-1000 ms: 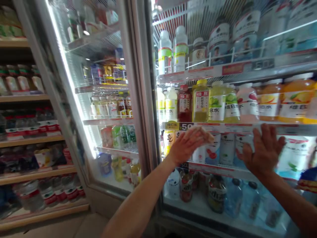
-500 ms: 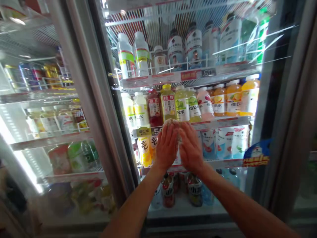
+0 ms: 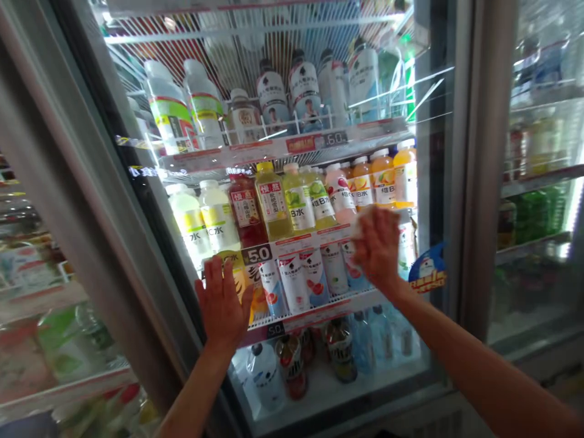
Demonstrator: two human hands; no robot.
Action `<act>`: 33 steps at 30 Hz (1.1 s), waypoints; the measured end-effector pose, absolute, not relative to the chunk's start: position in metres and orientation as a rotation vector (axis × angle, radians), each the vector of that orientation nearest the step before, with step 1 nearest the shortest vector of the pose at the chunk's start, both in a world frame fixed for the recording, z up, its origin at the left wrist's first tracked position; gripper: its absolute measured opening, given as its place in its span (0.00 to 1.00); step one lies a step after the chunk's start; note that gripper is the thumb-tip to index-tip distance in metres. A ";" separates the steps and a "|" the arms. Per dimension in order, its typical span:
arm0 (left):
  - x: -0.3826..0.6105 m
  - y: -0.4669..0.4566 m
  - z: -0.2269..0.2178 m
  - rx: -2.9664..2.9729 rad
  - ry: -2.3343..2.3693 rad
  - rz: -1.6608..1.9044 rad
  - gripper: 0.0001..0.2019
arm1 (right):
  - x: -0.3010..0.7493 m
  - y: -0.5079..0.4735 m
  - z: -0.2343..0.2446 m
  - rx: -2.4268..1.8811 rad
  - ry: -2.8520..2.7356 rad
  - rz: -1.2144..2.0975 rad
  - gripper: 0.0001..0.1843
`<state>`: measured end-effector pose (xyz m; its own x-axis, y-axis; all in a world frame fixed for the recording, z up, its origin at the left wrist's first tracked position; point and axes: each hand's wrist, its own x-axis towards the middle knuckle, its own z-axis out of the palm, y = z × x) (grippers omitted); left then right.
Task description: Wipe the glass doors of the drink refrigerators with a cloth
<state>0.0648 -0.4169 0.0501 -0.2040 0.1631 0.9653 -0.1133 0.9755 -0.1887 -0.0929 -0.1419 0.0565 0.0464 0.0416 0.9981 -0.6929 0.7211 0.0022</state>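
Note:
My left hand (image 3: pixel 225 307) is raised against the glass door (image 3: pixel 392 365) of a drinks fridge, its fingers stretched out and apart, with nothing in it. Farther right, my right hand (image 3: pixel 382 250) presses a pale cloth (image 3: pixel 358 244) to the same glass; the hand is smeared by motion and covers most of the cloth. Behind the glass, in front of my left hand, are yellow bottles (image 3: pixel 237 274). Pink and orange juice bottles (image 3: pixel 383 176) stand on the shelf above my right hand.
A grey metal door frame (image 3: pixel 91 201) runs down the left side, another frame (image 3: pixel 472 182) down the right. A blue and yellow sticker (image 3: pixel 427 267) is on the glass near my right forearm. Neighbouring fridge sections with drinks flank this one.
My hands have parted from their place together at the middle: the left went left and down, the right moved right with the cloth. The view has swung to the right.

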 end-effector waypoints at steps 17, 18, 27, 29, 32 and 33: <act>0.058 -0.413 0.045 0.030 -1.695 0.275 0.33 | -0.137 -0.076 0.041 0.265 -1.377 0.742 0.31; 0.058 -0.413 0.045 0.037 -1.696 0.268 0.32 | -0.132 -0.085 0.044 0.267 -1.364 0.758 0.32; 0.059 -0.416 0.044 0.041 -1.707 0.266 0.33 | -0.097 -0.122 0.052 0.698 -1.452 0.495 0.36; 0.058 -0.415 0.043 0.041 -1.704 0.270 0.33 | -0.122 -0.091 0.057 0.443 -1.422 0.633 0.34; 0.058 -0.415 0.044 0.050 -1.703 0.264 0.33 | -0.129 -0.094 0.070 0.268 -1.382 0.755 0.33; 0.058 -0.414 0.044 0.050 -1.705 0.262 0.33 | -0.120 -0.108 0.073 0.306 -1.384 0.744 0.34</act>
<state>0.0583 -0.4144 0.0439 -0.1529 0.1171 0.9813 -0.1831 0.9724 -0.1446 -0.1200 -0.1081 0.0734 0.0078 0.2945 0.9556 -0.6346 0.7400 -0.2229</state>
